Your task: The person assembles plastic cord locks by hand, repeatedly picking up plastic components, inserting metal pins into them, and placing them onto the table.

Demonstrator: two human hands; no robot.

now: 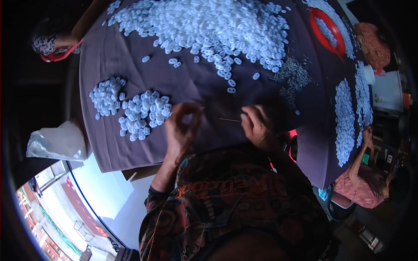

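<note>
My left hand (182, 126) is curled up with thumb and fingertips pinched together; whether there's one of the small white oval plastic rings in that pinch I honestly can't tell, it's too blurry. My right hand (256, 126) is closed on a thin straight needle-like pin (228, 119) whose free end points left across the gap toward the left hand. Both hover over the near edge of the table under its dark purple cloth (196, 87).

What could go wrong, as I see it: the pin is slim and my grip on it is right at the end, so a small twist could let it slip onto the dark cloth, where it'd be hard to spot. The point also aims straight at my left fingertips, so a jab is possible. And my left wrist sits just beside the near-left heaps, so a nudge could scatter them off the table edge.

Counts: two hands of mine, one pin. Two small heaps of white rings (130, 108) just left of my left hand, one huge heap (209, 26) on the far side, two long strips of rings (348, 117) on the right. One red plastic bowl (328, 30) far right, holding more. One patch of thin grey pins (294, 76) right of centre. Single rings are way too many to count. One crumpled white plastic bag (54, 141) off the left edge.
</note>
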